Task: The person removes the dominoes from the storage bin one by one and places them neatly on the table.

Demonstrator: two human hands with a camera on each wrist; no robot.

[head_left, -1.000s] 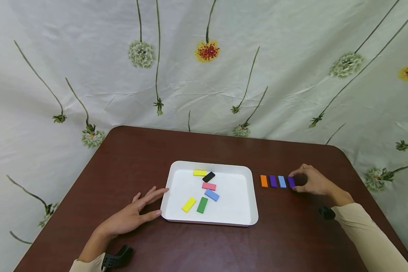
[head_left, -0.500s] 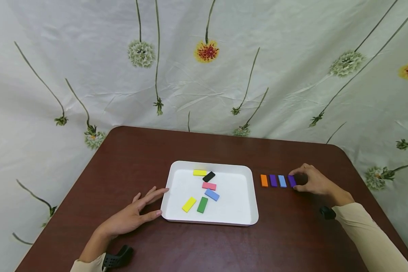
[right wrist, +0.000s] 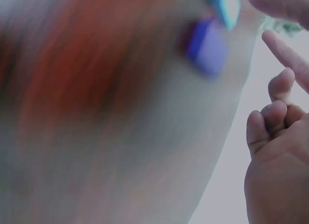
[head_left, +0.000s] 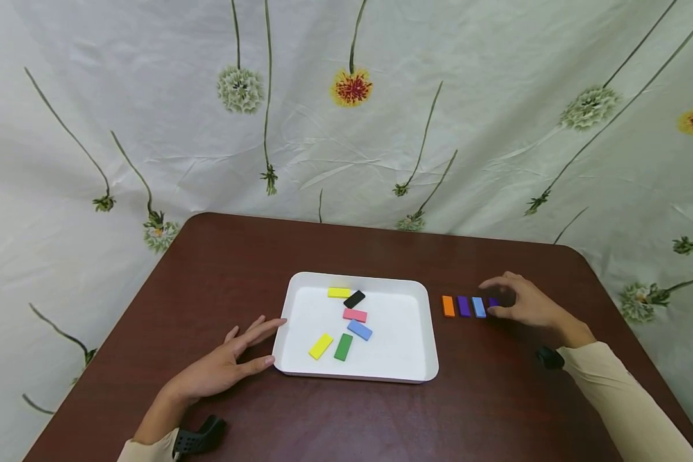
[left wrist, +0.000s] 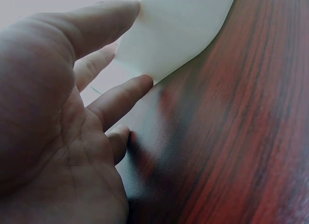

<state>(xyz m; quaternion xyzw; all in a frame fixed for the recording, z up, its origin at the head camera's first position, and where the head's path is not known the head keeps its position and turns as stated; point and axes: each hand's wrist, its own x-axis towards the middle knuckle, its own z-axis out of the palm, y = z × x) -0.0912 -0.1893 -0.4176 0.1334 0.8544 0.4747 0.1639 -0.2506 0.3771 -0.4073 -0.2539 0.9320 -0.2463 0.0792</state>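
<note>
On the table to the right of the tray, an orange block [head_left: 448, 307], a purple block [head_left: 464, 307] and a light blue block [head_left: 479, 307] stand in a row. A second purple block [head_left: 493, 301] ends that row, partly covered by my right hand [head_left: 528, 305]. That hand's thumb and index finger are spread apart over the row's right end. In the right wrist view the end purple block [right wrist: 208, 48] lies free of the fingers, blurred. My left hand [head_left: 222, 367] touches the left side of the white tray [head_left: 401, 340] with extended fingertips.
Inside the tray lie two yellow blocks, a black block [head_left: 355, 299], a pink block [head_left: 355, 315], a blue block [head_left: 360, 330] and a green block [head_left: 343, 346]. A flower-printed cloth [head_left: 473, 173] hangs behind the dark brown table [head_left: 254, 256].
My right hand has let go of the end purple block; its thumb and index finger have parted and shifted left over the row. The left hand and tray hold still.
</note>
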